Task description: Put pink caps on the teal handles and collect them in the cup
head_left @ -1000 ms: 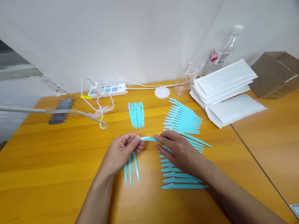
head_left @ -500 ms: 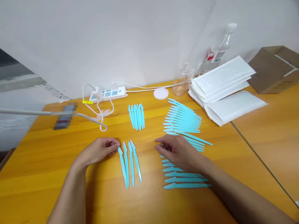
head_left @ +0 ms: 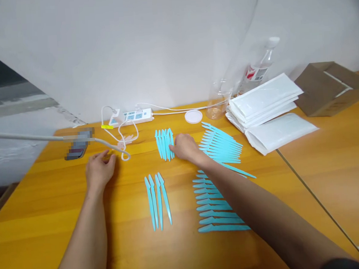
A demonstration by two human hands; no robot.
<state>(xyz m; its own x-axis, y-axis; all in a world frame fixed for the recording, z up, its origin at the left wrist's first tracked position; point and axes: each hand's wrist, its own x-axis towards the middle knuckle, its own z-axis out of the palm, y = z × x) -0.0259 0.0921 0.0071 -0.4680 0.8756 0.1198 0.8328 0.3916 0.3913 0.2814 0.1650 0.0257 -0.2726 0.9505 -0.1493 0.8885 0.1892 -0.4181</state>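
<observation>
Slim light-blue plastic sticks with a notched, blade-like head, looking like eyebrow razors, lie in groups on the table. My right hand (head_left: 184, 147) is at the right side of the small upper bundle of razors (head_left: 163, 145). Its fingers are curled, with thumb and fingertips closed at the bundle's right edge. My left hand (head_left: 99, 171) rests low over the table on the left, near the white cable, fingers apart and holding nothing. Between my forearms lies a loose row of razors (head_left: 159, 202). More razors (head_left: 215, 214) are laid out on the right, partly covered by my right forearm.
A fanned group of razors (head_left: 222, 144) lies farther right. Behind are a power strip (head_left: 138, 116), a white round lid (head_left: 193, 116), a clear jar (head_left: 217, 108) and a bottle (head_left: 262, 66). White padded envelopes (head_left: 281, 132), a cardboard box (head_left: 325, 91) and a blurred phone (head_left: 79, 144) flank the area.
My left hand has let go of the loose row and moved left and away toward the cable. My right hand has moved forward and left, from the right-hand razors to the upper bundle.
</observation>
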